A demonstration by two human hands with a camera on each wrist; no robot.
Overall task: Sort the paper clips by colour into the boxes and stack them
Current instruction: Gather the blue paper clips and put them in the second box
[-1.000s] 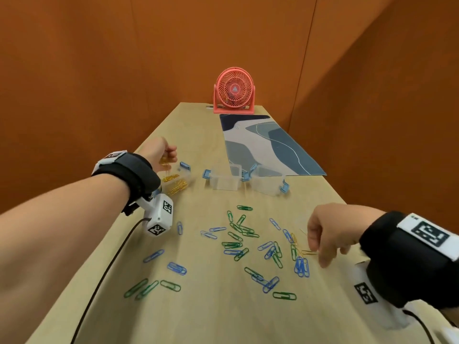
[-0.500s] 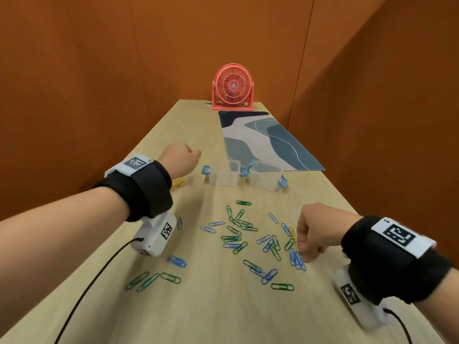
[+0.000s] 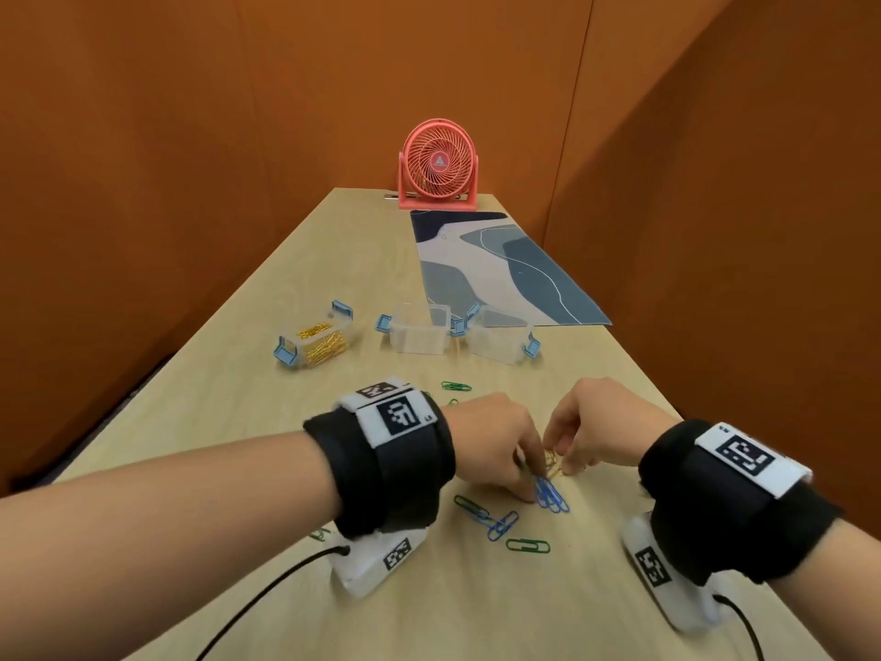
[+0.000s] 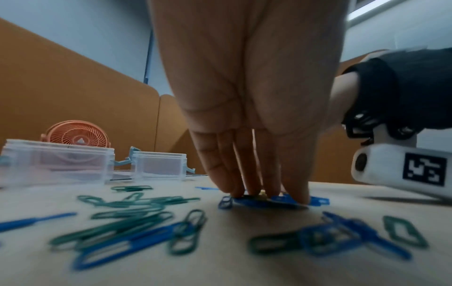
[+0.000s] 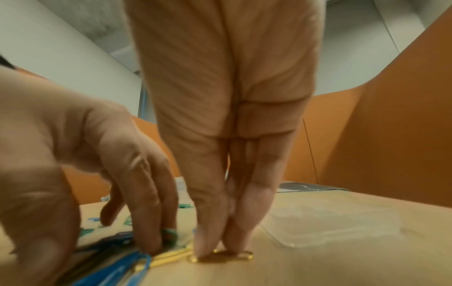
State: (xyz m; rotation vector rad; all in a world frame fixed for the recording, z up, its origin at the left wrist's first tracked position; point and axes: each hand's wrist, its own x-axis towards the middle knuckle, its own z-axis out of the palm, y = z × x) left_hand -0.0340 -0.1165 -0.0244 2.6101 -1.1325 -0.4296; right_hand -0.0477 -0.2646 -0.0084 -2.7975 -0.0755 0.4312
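From the head view, both hands are seen bunched mid-tabletop (image 3: pixel 267 450). Only the wrist views resolve the grips: the left hand (image 4: pixel 247 96) presses blue paper clips (image 4: pixel 269 201) with straight fingers; the right hand (image 5: pixel 227 116) pins yellow paper clips (image 5: pixel 220 258) under straight fingertips.
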